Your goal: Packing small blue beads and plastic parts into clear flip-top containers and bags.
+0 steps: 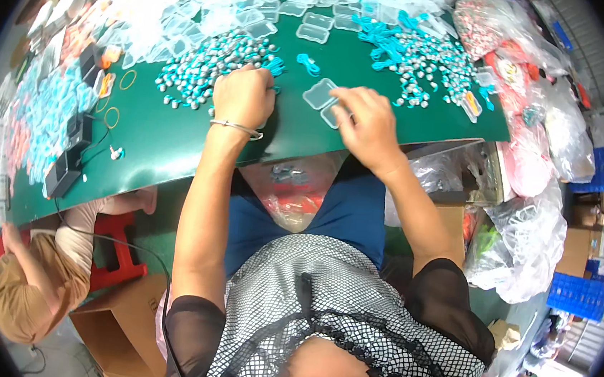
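My left hand (244, 96) is curled closed at the near right edge of a pile of small teal and silver pieces (205, 65); its fingertips are hidden beneath it. A metal bangle circles that wrist. To its right, a clear hinged plastic case (319, 94) lies opened out on the green table. My right hand (368, 126) is at the right side of this case, thumb and forefinger apart, the fingertips over its edge. Just beyond the case sits a small bundle of teal cord (308, 64).
Many clear cases (314, 28) cover the far side of the green table (170, 137). More teal cords and silver pieces (432, 60) lie at right, beside filled plastic bags (529, 136). Teal packets (54, 109) and dark boxes (65, 171) are at left. Another person (46, 281) sits lower left.
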Demonstrator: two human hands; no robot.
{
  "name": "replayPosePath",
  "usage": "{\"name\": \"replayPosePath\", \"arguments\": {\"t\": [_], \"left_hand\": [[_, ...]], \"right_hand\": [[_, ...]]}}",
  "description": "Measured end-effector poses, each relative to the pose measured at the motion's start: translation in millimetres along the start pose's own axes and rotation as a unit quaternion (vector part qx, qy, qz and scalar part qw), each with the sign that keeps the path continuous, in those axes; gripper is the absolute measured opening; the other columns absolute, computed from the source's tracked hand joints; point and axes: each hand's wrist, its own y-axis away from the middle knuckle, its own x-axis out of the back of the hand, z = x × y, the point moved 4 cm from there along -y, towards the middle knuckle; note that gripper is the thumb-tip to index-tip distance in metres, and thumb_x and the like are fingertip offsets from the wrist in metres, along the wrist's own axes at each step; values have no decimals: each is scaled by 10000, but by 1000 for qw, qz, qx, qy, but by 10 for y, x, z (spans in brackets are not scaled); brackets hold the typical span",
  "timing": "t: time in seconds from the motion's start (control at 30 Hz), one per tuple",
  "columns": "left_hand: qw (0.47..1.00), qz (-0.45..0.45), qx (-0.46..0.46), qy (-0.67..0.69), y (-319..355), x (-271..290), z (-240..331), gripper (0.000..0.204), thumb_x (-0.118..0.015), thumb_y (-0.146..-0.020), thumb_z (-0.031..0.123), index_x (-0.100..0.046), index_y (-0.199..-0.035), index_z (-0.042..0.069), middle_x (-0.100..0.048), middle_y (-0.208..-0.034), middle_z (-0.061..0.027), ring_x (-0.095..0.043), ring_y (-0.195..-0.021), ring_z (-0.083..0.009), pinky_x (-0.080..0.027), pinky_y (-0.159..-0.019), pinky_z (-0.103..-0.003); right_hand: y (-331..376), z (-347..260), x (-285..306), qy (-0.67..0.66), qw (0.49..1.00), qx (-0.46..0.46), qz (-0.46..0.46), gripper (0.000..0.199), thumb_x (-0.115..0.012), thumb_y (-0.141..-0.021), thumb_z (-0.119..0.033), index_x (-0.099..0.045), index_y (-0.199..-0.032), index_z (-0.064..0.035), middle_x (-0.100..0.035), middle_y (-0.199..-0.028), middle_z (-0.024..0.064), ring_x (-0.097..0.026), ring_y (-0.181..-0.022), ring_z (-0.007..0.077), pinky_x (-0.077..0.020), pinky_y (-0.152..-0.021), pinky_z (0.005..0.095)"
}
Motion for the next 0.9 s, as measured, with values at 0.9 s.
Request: {"name": "replayPosePath", "arguments": {"t": [0.9], "left_hand": [[981,98,-39,-163,-749,-253,-55,117,-621,-773,165,-731,-813,152,-687,-823,-66,-684,-850,-271,-504,-720,-437]], "right_hand": [[70,724,-9,8,995,-99,15,109,-716,-780,-102,-689,-885,-105,-655,-852,24,-618,-808,242,-446,-722,382]]}}
